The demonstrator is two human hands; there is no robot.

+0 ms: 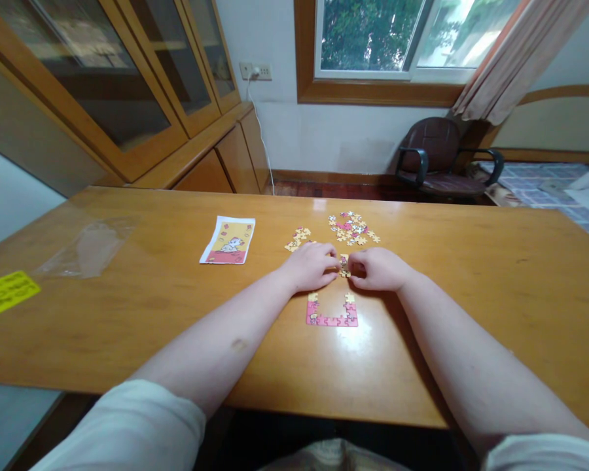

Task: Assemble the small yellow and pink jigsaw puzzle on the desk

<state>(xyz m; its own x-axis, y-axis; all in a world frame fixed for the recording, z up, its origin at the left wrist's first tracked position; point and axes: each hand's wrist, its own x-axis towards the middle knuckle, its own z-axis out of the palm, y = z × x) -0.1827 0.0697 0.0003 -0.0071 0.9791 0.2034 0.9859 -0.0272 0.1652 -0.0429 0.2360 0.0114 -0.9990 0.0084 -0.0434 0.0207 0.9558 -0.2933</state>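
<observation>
My left hand and my right hand meet at the middle of the wooden table, both with fingers pinched on a small group of joined yellow puzzle pieces held between them. Just below the hands lies a partly built puzzle frame with a pink bottom edge and two short side columns. Beyond the hands sits a loose pile of puzzle pieces, and a smaller cluster of pieces lies to its left.
A picture card showing the puzzle image lies left of the pieces. A clear plastic bag and a yellow label lie at the table's far left. A cabinet, a chair and a window stand behind.
</observation>
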